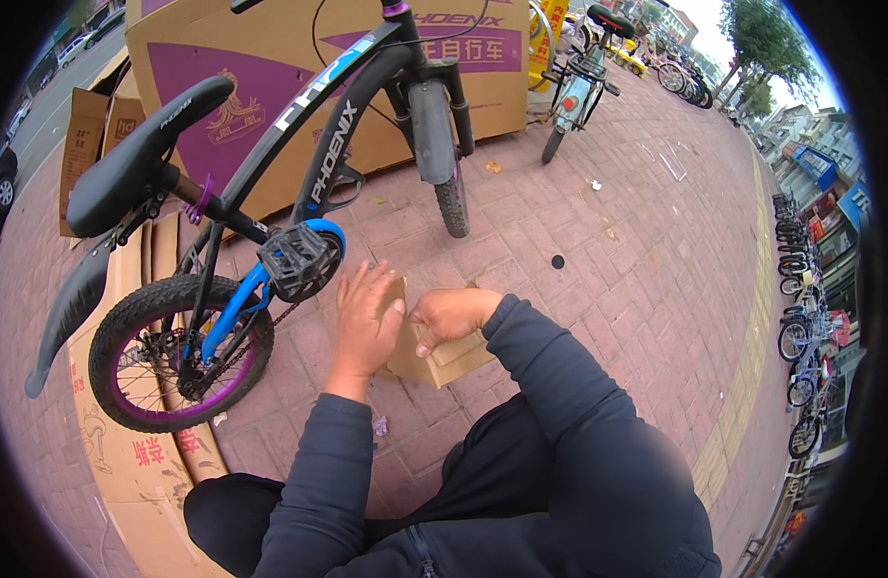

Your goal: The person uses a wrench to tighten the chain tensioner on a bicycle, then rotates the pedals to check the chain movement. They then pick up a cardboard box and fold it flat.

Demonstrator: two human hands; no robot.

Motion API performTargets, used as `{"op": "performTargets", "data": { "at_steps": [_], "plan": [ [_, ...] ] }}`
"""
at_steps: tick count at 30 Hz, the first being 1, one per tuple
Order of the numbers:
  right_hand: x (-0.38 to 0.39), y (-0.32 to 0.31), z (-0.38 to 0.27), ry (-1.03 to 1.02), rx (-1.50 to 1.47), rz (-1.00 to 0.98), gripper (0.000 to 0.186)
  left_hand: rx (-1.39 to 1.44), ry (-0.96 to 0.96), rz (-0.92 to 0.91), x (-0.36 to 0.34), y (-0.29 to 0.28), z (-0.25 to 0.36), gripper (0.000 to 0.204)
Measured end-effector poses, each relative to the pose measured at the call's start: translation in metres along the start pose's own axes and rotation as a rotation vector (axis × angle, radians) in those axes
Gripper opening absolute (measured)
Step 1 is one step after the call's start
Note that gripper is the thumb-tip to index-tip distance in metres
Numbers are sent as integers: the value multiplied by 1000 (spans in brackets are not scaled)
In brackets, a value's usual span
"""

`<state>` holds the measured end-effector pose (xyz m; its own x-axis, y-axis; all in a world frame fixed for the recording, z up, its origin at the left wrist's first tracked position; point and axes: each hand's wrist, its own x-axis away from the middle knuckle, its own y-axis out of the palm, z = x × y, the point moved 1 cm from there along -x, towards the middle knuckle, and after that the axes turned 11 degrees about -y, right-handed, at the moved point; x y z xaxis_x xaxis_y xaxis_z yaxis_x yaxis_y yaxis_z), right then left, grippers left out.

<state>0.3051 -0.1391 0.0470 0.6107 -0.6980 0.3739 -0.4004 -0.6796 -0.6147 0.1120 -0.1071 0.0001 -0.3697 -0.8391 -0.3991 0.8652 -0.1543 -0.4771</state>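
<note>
A small brown cardboard box (pixel 451 363) is on the paving in front of me, between my hands. My left hand (pixel 365 323) lies along the box's left side, its fingers stretched out and pointing away from me. Over the top of the box, my right hand (pixel 454 315) is closed with fingers curled and thumb turned down, gripping the cardboard near its upper edge. What is inside the box is hidden. Just beyond my left hand stands a black and blue bicycle (pixel 314 159), its black pedal (pixel 295 260) nearest to my fingers.
A large printed carton (pixel 203 63) stands behind the bicycle. Flattened cardboard (pixel 141 472) lies at the left, under the rear wheel (pixel 181 354). A small black disc (pixel 558 261) lies on the brick paving. Farther off stands a light blue bicycle (pixel 581 91); several more line the right side.
</note>
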Motion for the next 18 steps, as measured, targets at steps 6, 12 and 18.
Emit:
{"op": "performTargets", "data": {
  "at_steps": [6,12,18],
  "plan": [
    [-10,9,0,-75,146,134,53,-171,-88,-211,-9,-2,19,30],
    [-13,3,-16,71,286,300,51,-490,-558,-66,1,0,-39,43],
    [12,-27,17,264,51,697,45,-210,-525,-403,15,-7,-64,47]
  ]
}}
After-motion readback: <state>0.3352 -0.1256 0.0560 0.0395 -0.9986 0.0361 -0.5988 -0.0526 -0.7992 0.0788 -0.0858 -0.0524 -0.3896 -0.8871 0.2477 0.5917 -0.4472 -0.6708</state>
